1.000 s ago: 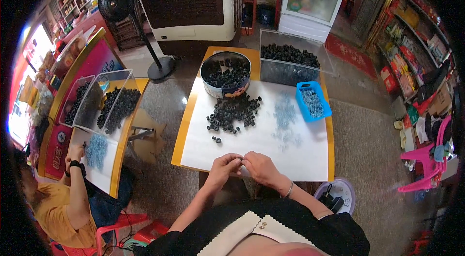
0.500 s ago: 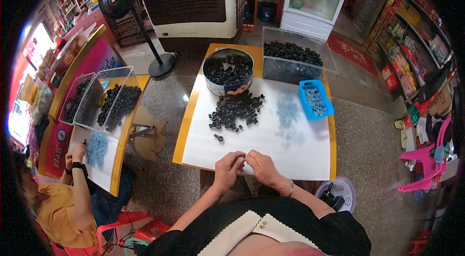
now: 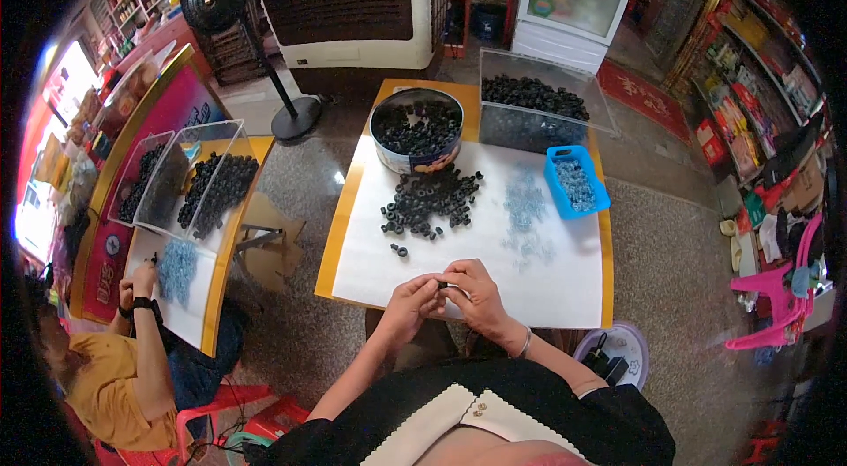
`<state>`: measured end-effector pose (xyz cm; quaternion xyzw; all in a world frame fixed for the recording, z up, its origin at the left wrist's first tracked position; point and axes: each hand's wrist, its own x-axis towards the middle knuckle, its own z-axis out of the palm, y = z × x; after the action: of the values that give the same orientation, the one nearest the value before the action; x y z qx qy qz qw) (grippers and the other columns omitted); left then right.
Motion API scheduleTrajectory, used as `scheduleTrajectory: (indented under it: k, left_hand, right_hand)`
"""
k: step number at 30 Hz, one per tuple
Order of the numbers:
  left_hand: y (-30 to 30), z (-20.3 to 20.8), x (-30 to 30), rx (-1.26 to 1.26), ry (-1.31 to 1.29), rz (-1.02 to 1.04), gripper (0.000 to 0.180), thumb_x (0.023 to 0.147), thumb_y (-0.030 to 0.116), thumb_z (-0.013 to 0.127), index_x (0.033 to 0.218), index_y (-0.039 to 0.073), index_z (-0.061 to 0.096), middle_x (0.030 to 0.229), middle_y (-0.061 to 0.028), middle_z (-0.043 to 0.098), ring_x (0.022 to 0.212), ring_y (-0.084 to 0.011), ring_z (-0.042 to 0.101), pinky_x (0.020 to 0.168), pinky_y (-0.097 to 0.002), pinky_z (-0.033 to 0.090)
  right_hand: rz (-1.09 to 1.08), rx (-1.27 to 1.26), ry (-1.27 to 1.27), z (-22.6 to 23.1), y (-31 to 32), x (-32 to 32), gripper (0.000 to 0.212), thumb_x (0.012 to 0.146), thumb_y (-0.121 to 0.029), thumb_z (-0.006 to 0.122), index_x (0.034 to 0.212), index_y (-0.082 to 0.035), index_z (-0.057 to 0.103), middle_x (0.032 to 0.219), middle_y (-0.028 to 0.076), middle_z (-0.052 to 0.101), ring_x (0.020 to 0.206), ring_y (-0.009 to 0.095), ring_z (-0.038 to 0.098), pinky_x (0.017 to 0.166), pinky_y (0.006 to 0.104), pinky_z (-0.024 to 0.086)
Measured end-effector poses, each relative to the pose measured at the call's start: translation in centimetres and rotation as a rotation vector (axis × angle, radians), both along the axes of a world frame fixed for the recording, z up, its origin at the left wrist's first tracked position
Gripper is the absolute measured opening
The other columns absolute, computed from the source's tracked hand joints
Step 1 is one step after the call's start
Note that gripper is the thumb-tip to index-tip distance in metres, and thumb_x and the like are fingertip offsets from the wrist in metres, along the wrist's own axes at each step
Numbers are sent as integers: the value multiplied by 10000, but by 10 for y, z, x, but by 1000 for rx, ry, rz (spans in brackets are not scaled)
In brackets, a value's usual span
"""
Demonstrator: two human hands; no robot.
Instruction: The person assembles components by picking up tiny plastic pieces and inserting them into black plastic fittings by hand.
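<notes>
Over the near edge of the white-covered table, my left hand (image 3: 411, 305) and my right hand (image 3: 479, 298) meet, fingertips pinched together. Between them shows a small black part (image 3: 443, 285), which both hands seem to grip; its exact shape is hard to make out. Just beyond my hands lies a loose pile of small black ring-shaped parts (image 3: 430, 201), with a few strays at its near side. To its right, small clear bluish pieces (image 3: 525, 206) are spread on the white sheet. More of these fill a blue plastic basket (image 3: 598, 203) at the table's right edge.
Behind the pile stand a round tin (image 3: 415, 161) and a clear plastic bin (image 3: 532, 135), both holding black parts. At a second table on the left, another person (image 3: 115, 387) handles similar pieces. A fan (image 3: 296, 117) and an air cooler (image 3: 353, 56) stand beyond.
My right hand has shifted slightly up and its fingers now arch over the left fingertips. The black part between them shows more plainly. The piles and containers stay where they were.
</notes>
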<state>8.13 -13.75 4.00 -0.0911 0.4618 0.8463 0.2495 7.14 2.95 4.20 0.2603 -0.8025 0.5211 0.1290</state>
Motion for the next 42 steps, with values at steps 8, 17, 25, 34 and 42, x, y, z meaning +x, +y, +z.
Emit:
scheduleTrajectory:
  k: [8, 17, 25, 34, 42]
  left_hand:
    - [-1, 6, 3, -251, 215, -147, 247, 959, 228, 531, 1048, 13, 616, 772, 28, 541, 666, -66, 493, 591, -206, 411]
    - [6, -6, 10, -159, 179, 18, 279, 962, 309, 524, 988, 46, 614, 726, 35, 503, 598, -46, 409, 523, -189, 334]
    - [14, -11, 19, -162, 47, 95, 268, 942, 293, 531, 881, 40, 591, 814, 19, 579, 730, -79, 497, 658, -232, 422]
    - [4, -12, 7, 7, 1, 12, 247, 960, 318, 504, 901, 90, 579, 701, 28, 536, 581, -72, 461, 511, -217, 357]
    - [-1, -7, 10, 102, -18, -42, 278, 960, 285, 516, 1097, 53, 581, 792, 14, 551, 690, -82, 520, 574, -231, 405]
  right_hand:
    - [-12, 226, 235, 12, 1, 4, 293, 753, -67, 652, 1038, -17, 611, 972, 113, 555, 889, 297, 521, 780, 388, 434]
    - [120, -208, -294, 4, -12, 3, 285, 938, -194, 470, 1118, 4, 570, 1072, 136, 556, 1006, 239, 534, 890, 321, 423]
    - [-93, -299, -224, -8, -43, 15, 337, 985, -254, 380, 902, 20, 559, 887, 132, 553, 824, 222, 544, 777, 311, 430]
    - [-61, -122, -107, -6, -29, 9, 217, 911, -181, 513, 1002, 9, 562, 993, 142, 552, 953, 269, 530, 851, 332, 433]
    - [-12, 61, 7, 10, -2, 13, 271, 794, -86, 623, 1058, -29, 611, 1039, 121, 577, 973, 300, 520, 854, 380, 439]
